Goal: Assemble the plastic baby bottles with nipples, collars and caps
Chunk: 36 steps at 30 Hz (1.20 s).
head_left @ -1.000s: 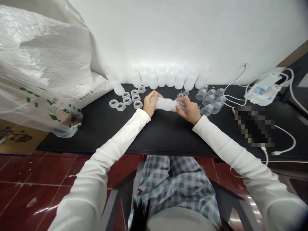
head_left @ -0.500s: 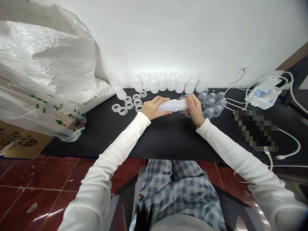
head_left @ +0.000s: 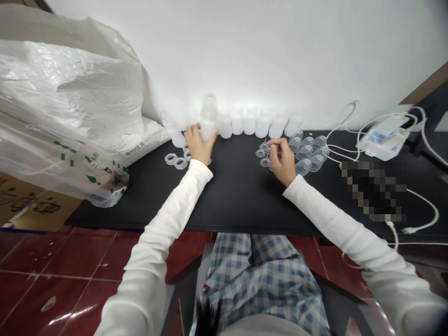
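Observation:
My left hand [head_left: 198, 145] is wrapped round a white plastic bottle [head_left: 208, 116] that stands upright at the back of the black table [head_left: 231, 196], in line with a row of similar bottles [head_left: 259, 125] along the wall. My right hand [head_left: 282, 158] rests on the table right of centre, fingers curled in a pinch over small clear teats [head_left: 262, 153]. What the pinch holds is too small to make out. Clear domed caps [head_left: 308, 151] lie just right of that hand. White screw rings [head_left: 176, 161] lie left of my left hand.
A big plastic bag [head_left: 70, 112] covers the table's left end. White cables and a small device [head_left: 383, 135] lie at the right, beside a blurred dark object [head_left: 373, 189]. Red floor tiles and a cardboard box [head_left: 24, 207] show below left.
Both hands held the bottle on its side at the centre. My left hand has carried it up to the back row and stood it upright; my right hand let go and moved to the teats.

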Available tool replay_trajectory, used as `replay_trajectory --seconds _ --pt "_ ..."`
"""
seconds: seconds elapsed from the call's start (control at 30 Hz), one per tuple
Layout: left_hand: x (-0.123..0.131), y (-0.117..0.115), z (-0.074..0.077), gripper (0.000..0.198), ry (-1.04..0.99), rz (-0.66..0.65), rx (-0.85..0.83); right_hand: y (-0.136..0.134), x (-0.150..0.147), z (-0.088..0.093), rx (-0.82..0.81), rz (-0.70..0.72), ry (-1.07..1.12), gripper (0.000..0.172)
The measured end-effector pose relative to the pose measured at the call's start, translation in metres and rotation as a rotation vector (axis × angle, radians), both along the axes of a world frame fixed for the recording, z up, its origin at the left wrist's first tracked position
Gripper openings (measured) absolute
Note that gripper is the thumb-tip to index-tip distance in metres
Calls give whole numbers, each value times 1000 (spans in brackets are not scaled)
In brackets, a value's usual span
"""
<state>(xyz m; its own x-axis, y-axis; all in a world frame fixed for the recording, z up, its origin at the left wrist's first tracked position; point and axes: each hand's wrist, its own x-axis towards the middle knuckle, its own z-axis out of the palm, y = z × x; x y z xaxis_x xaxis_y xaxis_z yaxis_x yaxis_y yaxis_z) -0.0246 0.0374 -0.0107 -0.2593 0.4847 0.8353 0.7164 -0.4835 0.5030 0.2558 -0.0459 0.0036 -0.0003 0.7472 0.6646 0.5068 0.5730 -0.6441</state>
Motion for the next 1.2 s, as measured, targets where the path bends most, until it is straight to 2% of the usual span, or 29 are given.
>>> replay_trajectory --seconds 0.1,0.2,0.27,0.37,0.47,0.57,0.83,0.93,1.2 --pt "-29 17 -2 46 -93 96 6 8 4 -3 138 -81 -286 29" --pt "-45 21 1 43 -136 134 -49 12 5 -6 149 -179 -547 29" --pt "-46 17 6 42 -138 175 -178 12 5 -8 120 -214 -666 32" --pt "-37 5 18 45 -63 279 -463 12 5 -11 92 -227 -780 39" --pt "-27 -6 29 55 -22 357 -650 13 5 -15 89 -243 -846 44" --pt "-22 -10 35 58 -11 370 -733 15 6 -19 88 -245 -890 45" --pt "-24 -6 34 62 -3 371 -770 19 9 -22 94 -196 -940 35" --pt "-25 -5 34 55 4 372 -803 19 10 -21 118 -179 -943 30" --pt "-24 -6 33 49 156 406 -895 18 10 -18 169 -162 -950 16"
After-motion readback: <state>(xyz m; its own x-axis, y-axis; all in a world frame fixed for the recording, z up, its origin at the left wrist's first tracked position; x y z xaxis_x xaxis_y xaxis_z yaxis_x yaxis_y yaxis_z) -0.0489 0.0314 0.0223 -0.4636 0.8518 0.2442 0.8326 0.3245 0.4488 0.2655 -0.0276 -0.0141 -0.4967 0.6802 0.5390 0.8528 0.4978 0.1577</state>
